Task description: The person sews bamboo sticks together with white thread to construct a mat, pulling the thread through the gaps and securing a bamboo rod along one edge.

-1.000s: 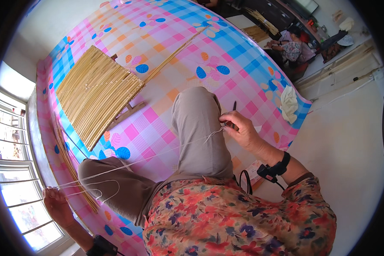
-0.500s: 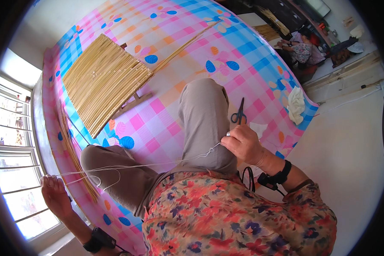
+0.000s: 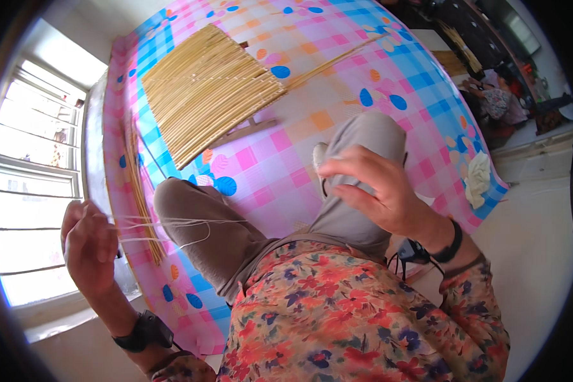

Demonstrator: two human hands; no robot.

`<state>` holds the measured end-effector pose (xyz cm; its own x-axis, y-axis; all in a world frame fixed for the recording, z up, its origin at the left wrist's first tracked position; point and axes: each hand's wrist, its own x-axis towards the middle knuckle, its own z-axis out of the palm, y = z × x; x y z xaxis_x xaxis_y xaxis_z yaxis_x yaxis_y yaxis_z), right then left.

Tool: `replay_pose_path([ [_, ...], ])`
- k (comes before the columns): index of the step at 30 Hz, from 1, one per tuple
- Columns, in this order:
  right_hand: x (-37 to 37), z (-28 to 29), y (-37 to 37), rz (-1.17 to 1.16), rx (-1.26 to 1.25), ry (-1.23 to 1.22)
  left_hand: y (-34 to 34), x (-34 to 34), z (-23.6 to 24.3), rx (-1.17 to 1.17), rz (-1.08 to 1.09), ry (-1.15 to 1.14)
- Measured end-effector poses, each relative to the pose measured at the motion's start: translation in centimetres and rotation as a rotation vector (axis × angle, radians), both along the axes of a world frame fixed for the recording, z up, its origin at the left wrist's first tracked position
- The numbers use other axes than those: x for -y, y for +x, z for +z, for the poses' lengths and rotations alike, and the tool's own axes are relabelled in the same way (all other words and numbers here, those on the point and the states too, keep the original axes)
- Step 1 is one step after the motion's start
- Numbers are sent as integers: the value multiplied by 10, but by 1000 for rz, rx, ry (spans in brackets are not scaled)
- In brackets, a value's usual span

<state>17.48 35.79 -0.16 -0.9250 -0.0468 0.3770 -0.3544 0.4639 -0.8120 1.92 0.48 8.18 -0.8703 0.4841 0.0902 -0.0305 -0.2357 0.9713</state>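
White thread (image 3: 172, 223) runs in several strands from my left hand (image 3: 90, 245) across my left knee, its far ends trailing toward my lap. The left fingers are curled closed around it, near the window. Over my right thigh, my right hand (image 3: 388, 194) is raised and slightly blurred, thumb and forefinger apart, with no thread visible between them. Ahead of my knees lies a mat of straw-coloured sticks (image 3: 213, 95), bound with pale thread and resting on a wooden frame (image 3: 245, 132). The scissors are out of sight.
Loose thin sticks (image 3: 337, 60) lie beyond the mat, and more sticks (image 3: 137, 191) along the left edge of the checked plastic sheet (image 3: 280, 165). A crumpled white cloth (image 3: 477, 180) lies at right. Another person (image 3: 496, 99) sits at the far right. A barred window (image 3: 35, 184) is at left.
My right hand has let go of the thread's end, rising with its fingers parted. My left hand has moved up and slightly right, still holding thread. The whole view has shifted.
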Motion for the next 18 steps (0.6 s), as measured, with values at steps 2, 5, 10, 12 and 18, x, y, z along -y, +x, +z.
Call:
replay_pose_path([
  [2,21,13,-36,216,-13,-130,5,-19,11,-29,-55,-142],
  [5,59,24,-79,382,-116,-240,16,-52,26,-16,-13,-328],
  [10,84,43,-100,637,202,-390,27,-68,29,5,-73,-360],
  [12,77,48,-99,735,557,-502,28,-70,29,17,-97,-353],
  [18,66,33,-103,388,-114,-99,19,-84,19,0,-185,-378],
])
